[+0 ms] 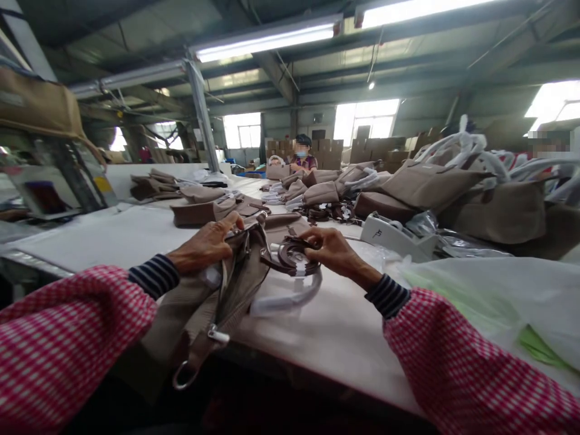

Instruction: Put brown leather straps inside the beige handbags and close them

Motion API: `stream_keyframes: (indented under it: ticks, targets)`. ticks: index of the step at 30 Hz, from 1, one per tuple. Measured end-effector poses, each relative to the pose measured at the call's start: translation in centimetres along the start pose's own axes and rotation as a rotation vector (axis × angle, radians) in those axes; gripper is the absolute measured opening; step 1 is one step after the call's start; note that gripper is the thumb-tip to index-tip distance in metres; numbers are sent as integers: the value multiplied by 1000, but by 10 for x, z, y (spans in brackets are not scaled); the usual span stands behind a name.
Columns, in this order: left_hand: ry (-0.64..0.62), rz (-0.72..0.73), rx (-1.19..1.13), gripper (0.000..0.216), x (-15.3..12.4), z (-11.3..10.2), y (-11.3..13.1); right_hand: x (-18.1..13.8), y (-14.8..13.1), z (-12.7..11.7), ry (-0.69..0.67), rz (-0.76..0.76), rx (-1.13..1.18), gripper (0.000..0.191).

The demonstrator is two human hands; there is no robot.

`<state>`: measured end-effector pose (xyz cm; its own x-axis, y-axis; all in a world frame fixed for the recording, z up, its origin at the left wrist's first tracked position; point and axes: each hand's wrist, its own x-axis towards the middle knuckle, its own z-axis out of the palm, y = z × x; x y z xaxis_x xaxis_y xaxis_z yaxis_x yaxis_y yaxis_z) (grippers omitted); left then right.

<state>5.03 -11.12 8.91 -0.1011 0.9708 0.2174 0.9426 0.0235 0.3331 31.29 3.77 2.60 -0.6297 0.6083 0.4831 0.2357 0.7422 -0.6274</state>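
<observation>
A taupe handbag [235, 284] lies on the white table [113, 238] in front of me, its zipper open and a metal ring hanging over the near edge. My left hand [206, 244] grips the bag's upper edge, fingers curled shut on it. My right hand [328, 249] pinches a coiled dark brown strap [292, 257] just right of the bag. A white wrapped handle [290, 296] curves on the table below the strap.
A heap of taupe bags with white-wrapped handles [453, 181] fills the right side, with a white tape dispenser [396, 232] before it. More folded bags [208, 208] lie mid-table. Clear plastic bags [498, 296] lie near right. A masked person [302, 156] works at the far end.
</observation>
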Motion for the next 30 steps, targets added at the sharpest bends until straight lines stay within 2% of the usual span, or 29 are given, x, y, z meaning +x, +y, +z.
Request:
stream_keyframes:
  ticks: [3, 5, 7, 9, 11, 14, 16, 20, 25, 28, 30]
  targets:
    - [-8, 70, -38, 46, 3, -7, 12, 15, -31, 23, -128, -246, -149, 38]
    - [10, 88, -67, 46, 5, -7, 15, 19, -41, 47, -339, -349, -317, 34]
    - [42, 92, -118, 45, 8, -4, 12, 15, -41, 72, -529, -359, -474, 24]
    - [76, 90, -192, 43, 11, 1, 6, 7, -36, 90, -595, -348, -586, 16]
    - [83, 81, -271, 41, 15, 6, 0, 3, -33, 97, -580, -374, -650, 17]
    - [33, 68, -386, 39, 21, 13, -3, 9, -35, 100, -582, -396, -632, 17]
    - [-5, 58, -457, 40, 25, 16, -3, 18, -37, 105, -534, -328, -555, 18]
    - [-34, -19, -587, 43, 28, 20, -3, 26, -27, 128, -352, -118, -476, 25]
    - [-57, -158, -713, 49, 28, 31, -6, 24, -10, 146, -235, -2, -426, 38]
    - [-21, -211, -695, 50, 31, 35, -11, 24, -6, 142, -209, 3, -334, 29]
    - [-18, -193, -648, 48, 33, 35, -17, 20, -5, 136, -250, -73, -306, 21]
